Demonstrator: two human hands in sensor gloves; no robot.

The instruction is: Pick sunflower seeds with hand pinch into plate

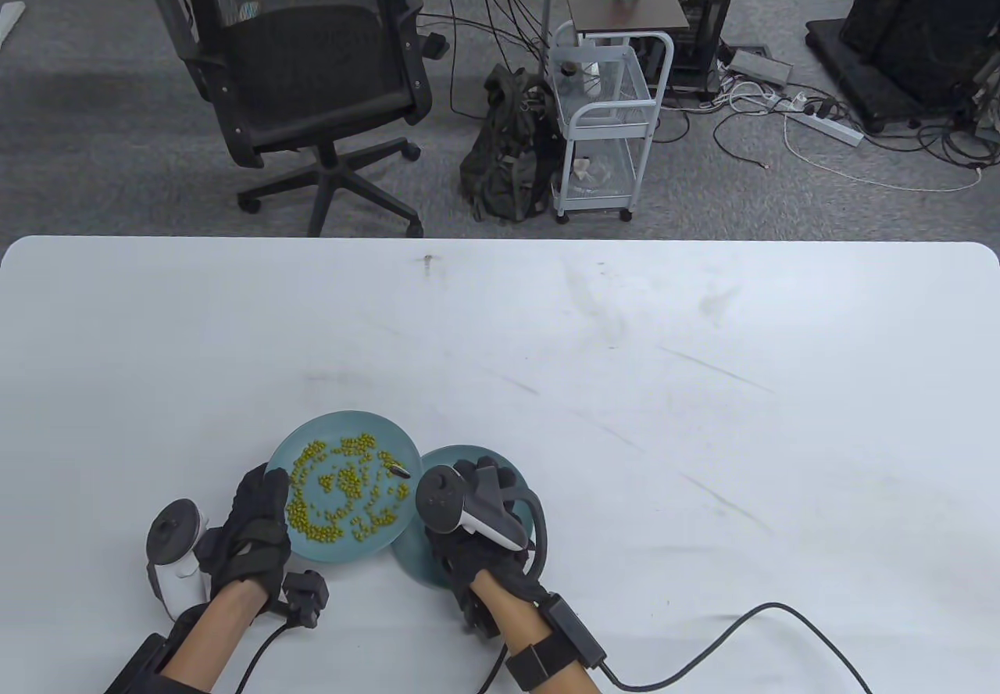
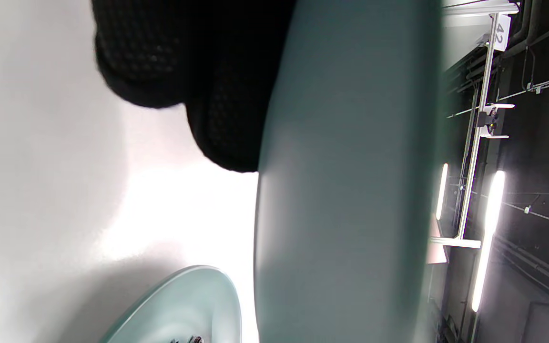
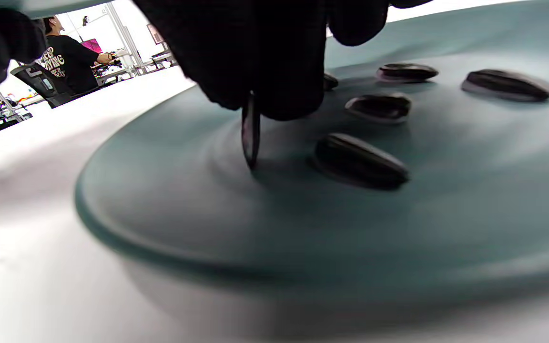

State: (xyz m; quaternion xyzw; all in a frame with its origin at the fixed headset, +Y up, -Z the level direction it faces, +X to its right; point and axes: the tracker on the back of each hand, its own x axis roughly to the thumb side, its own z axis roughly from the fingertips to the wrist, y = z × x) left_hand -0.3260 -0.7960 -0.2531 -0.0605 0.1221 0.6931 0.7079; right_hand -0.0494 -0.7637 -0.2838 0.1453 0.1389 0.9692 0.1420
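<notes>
A teal plate point(image 1: 312, 424) carries many green beans point(image 1: 344, 491) and one dark sunflower seed point(image 1: 396, 469) near its right rim. My left hand point(image 1: 254, 522) grips this plate's left edge. In the left wrist view its fingers point(image 2: 227, 119) lie under the plate's underside point(image 2: 346, 190). A second teal plate point(image 1: 437, 456) lies to the right, partly under the first. My right hand point(image 1: 476, 506) is over it and pinches a sunflower seed point(image 3: 250, 131) upright, its tip touching the plate point(image 3: 446, 228). Several seeds point(image 3: 358, 159) lie on that plate.
The white table point(image 1: 703, 413) stretches wide to the right and back. Glove cables point(image 1: 703, 655) trail at the front edge. An office chair point(image 1: 312, 84) and a wire cart point(image 1: 601, 123) stand beyond the table's far edge.
</notes>
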